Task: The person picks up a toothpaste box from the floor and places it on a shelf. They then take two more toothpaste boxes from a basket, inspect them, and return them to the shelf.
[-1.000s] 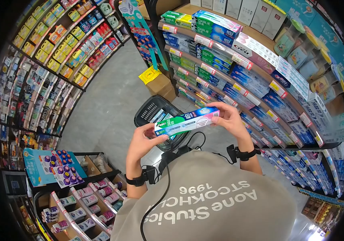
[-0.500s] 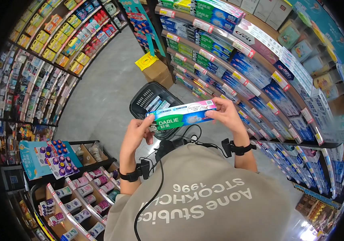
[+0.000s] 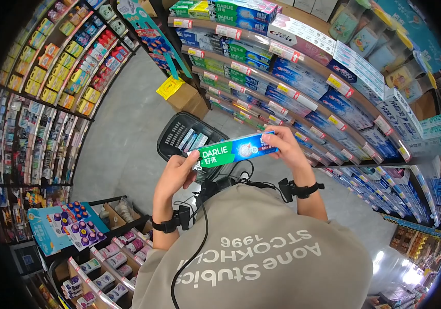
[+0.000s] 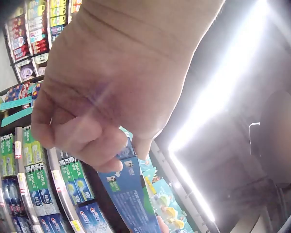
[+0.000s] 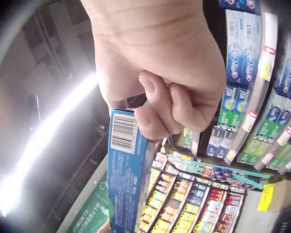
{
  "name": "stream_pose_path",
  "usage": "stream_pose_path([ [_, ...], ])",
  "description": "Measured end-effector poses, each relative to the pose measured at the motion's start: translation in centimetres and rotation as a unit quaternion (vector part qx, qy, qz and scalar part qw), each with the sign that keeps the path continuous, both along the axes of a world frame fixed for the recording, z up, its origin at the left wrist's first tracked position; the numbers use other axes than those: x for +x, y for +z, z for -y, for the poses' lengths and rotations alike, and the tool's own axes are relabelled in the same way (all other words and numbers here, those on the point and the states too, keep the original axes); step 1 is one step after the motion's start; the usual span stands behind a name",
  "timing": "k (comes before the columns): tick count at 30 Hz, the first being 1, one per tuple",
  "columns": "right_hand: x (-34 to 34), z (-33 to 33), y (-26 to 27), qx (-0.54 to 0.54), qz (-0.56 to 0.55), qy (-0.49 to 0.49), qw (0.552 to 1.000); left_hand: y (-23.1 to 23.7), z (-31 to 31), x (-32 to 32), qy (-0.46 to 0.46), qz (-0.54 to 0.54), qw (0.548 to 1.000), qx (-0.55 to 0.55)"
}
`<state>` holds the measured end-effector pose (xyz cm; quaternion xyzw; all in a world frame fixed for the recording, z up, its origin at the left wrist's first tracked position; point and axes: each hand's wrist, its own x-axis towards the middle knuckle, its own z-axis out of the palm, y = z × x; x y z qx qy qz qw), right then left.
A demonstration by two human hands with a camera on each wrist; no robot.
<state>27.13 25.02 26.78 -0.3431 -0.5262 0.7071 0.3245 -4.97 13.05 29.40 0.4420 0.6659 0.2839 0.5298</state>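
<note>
A long green and blue toothpaste box [image 3: 238, 150] is held level between both hands, its DARLIE front facing up in the head view. The left hand [image 3: 175, 172] pinches its green end between thumb and curled fingers. At the blue end, the right hand [image 3: 288, 148] grips with the thumb on the front. In the left wrist view, the left hand [image 4: 111, 82] holds one end of the box [image 4: 128, 194]. A barcode shows on the box [image 5: 125, 165] beside the curled fingers of the right hand [image 5: 160, 73].
Below the box stands a black basket [image 3: 171, 135] with several small boxes inside. Shelves of toothpaste [image 3: 303, 77] curve along the right. A cardboard box [image 3: 188, 100] with a yellow bag [image 3: 169, 88] sits on the floor. A bottle display [image 3: 104, 275] stands at the lower left.
The box has been turned so its front faces up, with the white side no longer showing. The head view has shifted, and both hands keep their hold at the two ends.
</note>
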Motion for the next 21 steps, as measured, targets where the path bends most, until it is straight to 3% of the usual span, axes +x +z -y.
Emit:
stream_pose_path([
  [3, 0.2, 0.9, -0.2, 0.007, -0.021, -0.025, 0.999, -0.1, -0.1, -0.1, 0.007, 0.037, 0.999, 0.025],
  [9, 0.5, 1.1, -1.0, -0.025, -0.04, -0.047, 0.998, 0.3, -0.3, -0.1, -0.032, -0.02, 0.997, 0.068],
  [18, -0.7, 0.6, 0.1, -0.034, -0.051, -0.004, 0.998, 0.5, -0.5, -0.3, 0.12, 0.109, 0.963, 0.214],
  [21, -0.6, 0.4, 0.6, -0.044, -0.047, 0.003, 0.998, 1.3, -0.4, -0.2, 0.103, 0.134, 0.964, 0.203],
])
